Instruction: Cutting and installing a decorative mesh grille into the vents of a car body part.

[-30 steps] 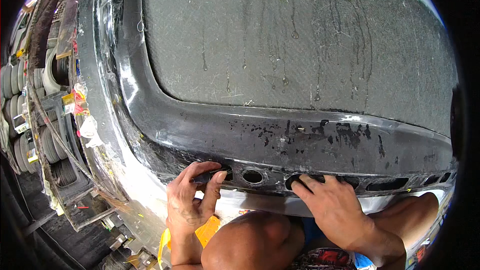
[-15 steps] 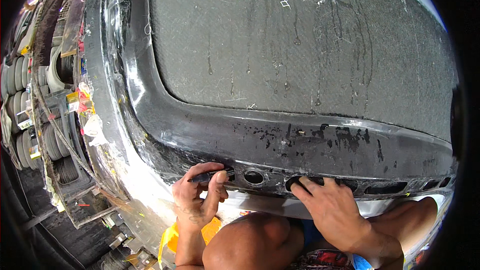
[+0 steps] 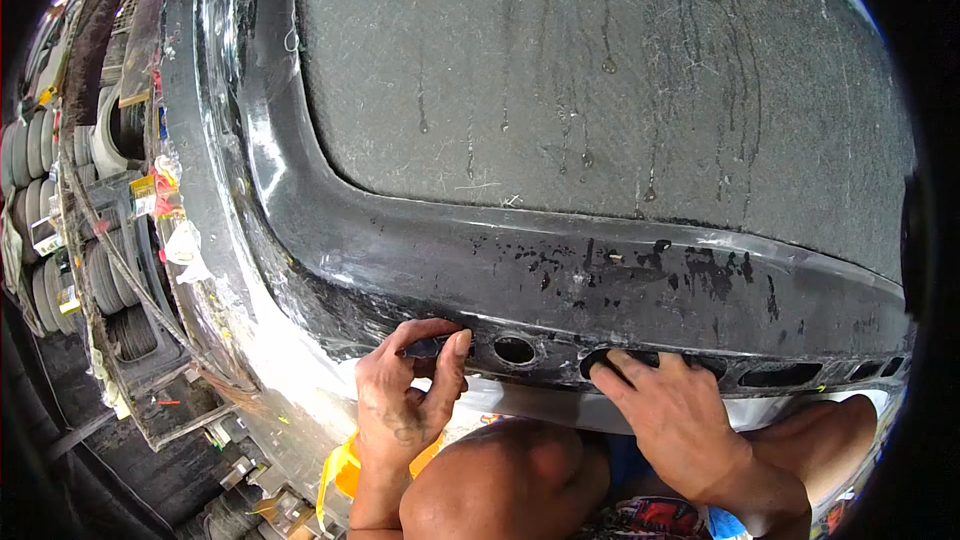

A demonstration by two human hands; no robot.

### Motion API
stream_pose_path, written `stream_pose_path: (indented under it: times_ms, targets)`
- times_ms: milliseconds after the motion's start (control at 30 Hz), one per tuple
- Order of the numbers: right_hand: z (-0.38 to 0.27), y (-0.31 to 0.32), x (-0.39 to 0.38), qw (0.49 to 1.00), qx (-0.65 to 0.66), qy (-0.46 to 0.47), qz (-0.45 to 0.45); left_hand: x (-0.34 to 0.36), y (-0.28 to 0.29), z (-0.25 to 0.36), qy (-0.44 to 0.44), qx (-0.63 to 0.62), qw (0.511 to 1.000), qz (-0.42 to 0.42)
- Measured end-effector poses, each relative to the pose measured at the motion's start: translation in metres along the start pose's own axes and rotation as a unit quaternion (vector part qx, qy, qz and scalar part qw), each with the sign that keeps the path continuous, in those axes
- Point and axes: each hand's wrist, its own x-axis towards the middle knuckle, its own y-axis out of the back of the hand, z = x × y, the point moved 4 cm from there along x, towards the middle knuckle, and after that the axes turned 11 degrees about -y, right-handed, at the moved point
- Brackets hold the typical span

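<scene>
Where the black rim [image 3: 600, 285] stretches lengthwise past its round hole [image 3: 515, 350]: left hand [image 3: 410, 390], nearer, left of hole, curled at rim, hold unclear; right hand [image 3: 682, 418], right of hole, hooked into oblong slot [image 3: 713, 367], grip hidden.

two hands [image 3: 405, 395] [image 3: 675, 415], two knees [image 3: 510, 470] [image 3: 855, 412], one black panel [image 3: 440, 255], one round hole [image 3: 515, 351]

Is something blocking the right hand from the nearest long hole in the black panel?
No, nothing visible is in the way. The right hand is at that long hole in the black panel, with fingers dipping into it.
</scene>
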Motion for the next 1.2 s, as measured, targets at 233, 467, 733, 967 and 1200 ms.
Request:
stream_pose_path:
  times_ms: [233, 467, 733, 967, 1200]
  targets:
    - [0.001, 0.001, 0.002, 1.0, 0.016, 0.016, 0.013, -0.011, 0.005, -0.012, -0.023, -0.039, 0.998, 0.049]
    - [0.001, -0.001, 0.0, 0.999, 0.029, 0.01, 0.012, -0.01, 0.003, -0.01, -0.056, 0.018, 0.998, 0.034]
    - [0.001, -0.005, -0.001, 0.998, 0.052, -0.015, -0.016, -0.003, -0.002, 0.01, -0.077, 0.085, 0.993, -0.017]
    - [0.002, -0.004, 0.0, 0.999, 0.046, -0.008, -0.001, -0.004, -0.002, 0.002, -0.112, 0.09, 0.989, -0.015]
    - [0.003, -0.005, -0.001, 0.999, 0.048, 0.002, -0.01, -0.015, 0.027, 0.0, -0.05, 0.091, 0.99, 0.093]
